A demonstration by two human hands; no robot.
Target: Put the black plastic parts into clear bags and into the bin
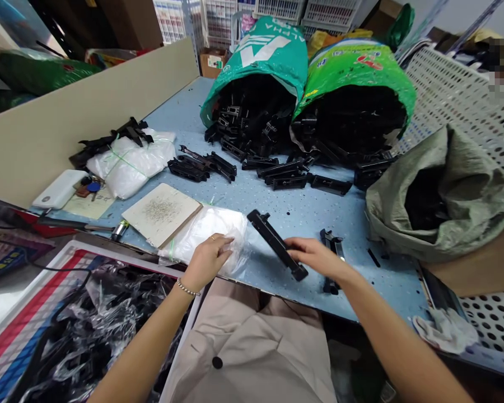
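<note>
My right hand [313, 254] is closed round the lower part of a long black plastic part [273, 238], held tilted above the blue table. My left hand [210, 257] is at a stack of clear plastic bags [193, 232] by the table's front edge, thumb and fingers pinched on the film of a bag. A square board [162, 212] with dark specks on top lies partly over that stack. Close to my right forearm, another black part [331, 257] lies on the table, partly hidden by the arm.
A teal sack [269, 50] and a green sack [361, 67] spill black parts at the back. A grey-green sack [466, 184] stands right. A crate [73, 268] of bagged parts sits below left. Tied bags [130, 159] and a white box [59, 189] lie left.
</note>
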